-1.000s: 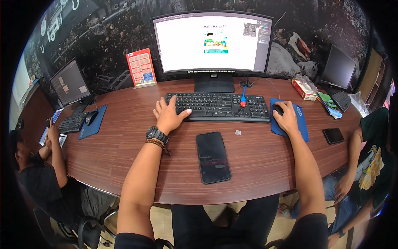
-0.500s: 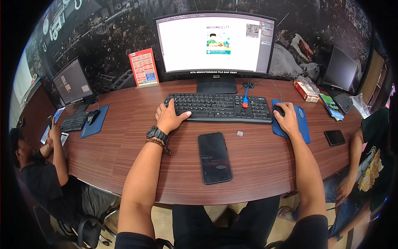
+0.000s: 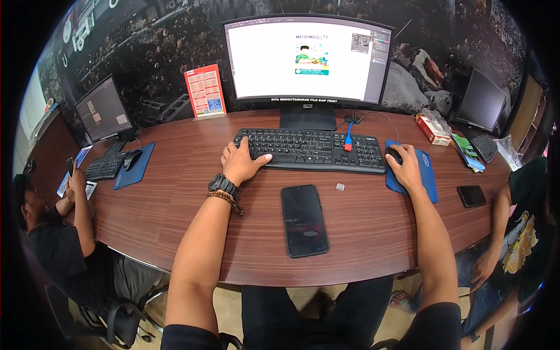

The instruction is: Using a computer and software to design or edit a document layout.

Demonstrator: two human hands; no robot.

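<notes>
My left hand (image 3: 240, 164) lies spread over the left end of a black keyboard (image 3: 303, 153), its thumb near the bottom row of keys. Under my right hand (image 3: 407, 170) is a black computer mouse (image 3: 395, 154), gripped on a blue mouse pad (image 3: 427, 182). Behind the keyboard stands a wide curved monitor (image 3: 262, 67), showing a book cover with a drawn figure on a white page. A blue cable with a red plug (image 3: 348, 146) lies across the keyboard. Between my forearms a black phone (image 3: 305, 220) rests flat, with a small pale square piece (image 3: 340, 187) beyond it.
A red and white calendar (image 3: 205, 91) stands left of the monitor. At left, a seated person (image 3: 61, 242) holds a phone near another monitor (image 3: 104, 109). On the right are a red-white box (image 3: 433, 129), a second phone (image 3: 471, 196) and another seated person (image 3: 519, 233).
The view has shifted slightly, so the monitor and desk items appear a little further right. Both hands keep their places on the keyboard and mouse.
</notes>
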